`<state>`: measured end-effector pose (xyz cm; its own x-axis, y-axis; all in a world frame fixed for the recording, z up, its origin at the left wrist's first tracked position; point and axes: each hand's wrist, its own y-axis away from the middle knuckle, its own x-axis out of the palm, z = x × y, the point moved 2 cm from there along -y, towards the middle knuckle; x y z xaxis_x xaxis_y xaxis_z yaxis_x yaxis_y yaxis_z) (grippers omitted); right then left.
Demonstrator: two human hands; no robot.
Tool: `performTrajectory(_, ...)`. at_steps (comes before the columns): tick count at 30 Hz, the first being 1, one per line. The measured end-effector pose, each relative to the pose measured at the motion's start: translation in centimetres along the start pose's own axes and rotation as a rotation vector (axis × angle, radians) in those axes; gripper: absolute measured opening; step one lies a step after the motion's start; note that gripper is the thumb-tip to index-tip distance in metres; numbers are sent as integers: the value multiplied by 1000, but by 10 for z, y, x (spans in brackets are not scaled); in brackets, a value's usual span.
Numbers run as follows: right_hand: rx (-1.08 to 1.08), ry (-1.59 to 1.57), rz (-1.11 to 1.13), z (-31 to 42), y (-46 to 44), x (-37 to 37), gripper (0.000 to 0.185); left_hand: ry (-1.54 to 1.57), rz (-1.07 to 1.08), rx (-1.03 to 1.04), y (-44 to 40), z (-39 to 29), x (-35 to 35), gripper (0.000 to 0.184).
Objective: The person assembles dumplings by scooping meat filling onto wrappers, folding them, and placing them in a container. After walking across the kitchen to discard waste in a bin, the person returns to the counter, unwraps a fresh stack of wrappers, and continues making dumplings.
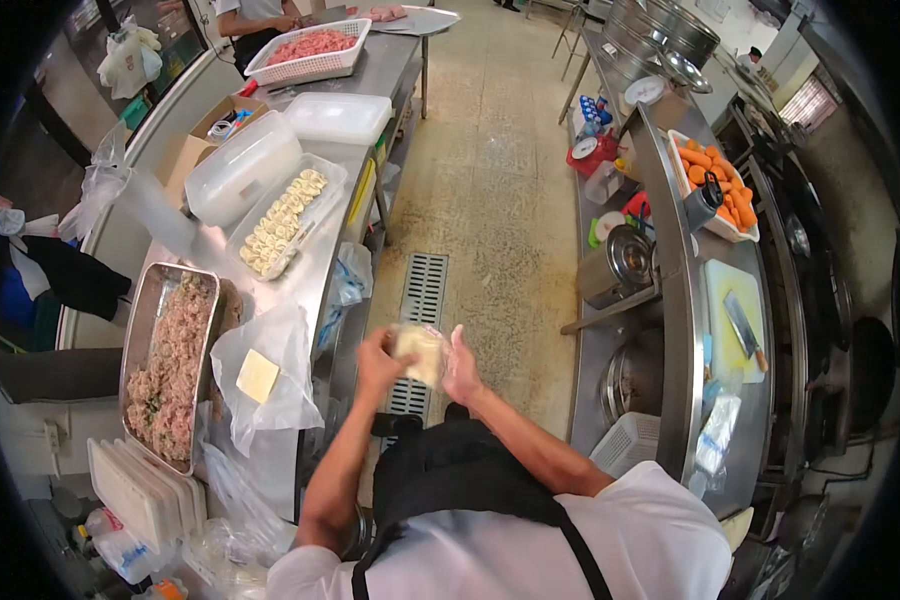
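Note:
Over the floor in front of my apron, a pale yellow, square piece or stack of dough wrappers (419,353) is between my hands, blurred. My left hand (377,365) grips it at its left side, fingers closed on it. On the other side, my right hand (460,372) has its fingers stretched out, with the palm against or very near the dough's edge. One square wrapper (258,376) lies on a white plastic sheet (288,345) on the left table. Beside it is a metal tray (210,350) of minced meat filling (173,365).
Folded dumplings (282,222) sit in rows in a clear container (328,196) on the left table. Farther back are a lid, a basket of meat (310,47) and another person's hands. On the right are a cleaver (740,325) on a cutting board (722,285) and carrots (705,165).

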<state>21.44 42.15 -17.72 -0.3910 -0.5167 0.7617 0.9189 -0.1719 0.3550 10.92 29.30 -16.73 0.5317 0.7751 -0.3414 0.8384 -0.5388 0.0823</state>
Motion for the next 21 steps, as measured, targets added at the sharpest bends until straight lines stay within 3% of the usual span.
performTrajectory(2, -17, 48, 45, 3, -1, -10, 88, -333, -167, 26, -15, 3, -21, 57)
performTrajectory(3, -115, 334, 123, 13, 2, -3, 87, -414, -131, 62, -17, -5, -31, 59)
performTrajectory(4, -203, 612, 193, 17, 9, 3, 88, -418, -131, 56, -15, -9, -33, 59)
performTrajectory(5, -314, 920, 149, 23, 0, -4, 105, -305, -36, 52, -8, -12, -35, 60)
performTrajectory(6, -306, 914, 153, 28, -1, -2, 105, -188, 53, 54, -3, -22, -37, 61)
performTrajectory(8, -251, 1380, 218, 39, 0, 11, 121, -119, 111, 71, -4, -25, -37, 71)
performTrajectory(10, -264, 1296, 263, 45, 1, 19, 117, -65, 355, 48, 0, -58, -37, 85)
performTrajectory(11, -146, 1236, 283, 49, 2, 20, 104, -21, 408, 18, 2, -69, -39, 89)
performTrajectory(12, -29, 1173, 301, 50, 2, 19, 90, -19, 402, 15, 3, -67, -39, 89)
performTrajectory(13, -72, 1026, 242, 51, 4, 19, 69, 169, 317, -63, 4, -63, -40, 88)
performTrajectory(15, -84, 867, 167, 42, 2, 13, 62, 421, 146, -126, 5, -43, -43, 84)
performTrajectory(17, -121, 647, 21, 36, 2, 12, 42, 542, 142, -114, 11, -28, -40, 83)
performTrajectory(18, -118, 648, 24, 31, 2, 13, 42, 669, 138, -109, 15, -27, -40, 81)
performTrajectory(21, -184, 349, -55, 16, 2, 13, 38, 561, 95, -131, 19, -25, -22, 72)
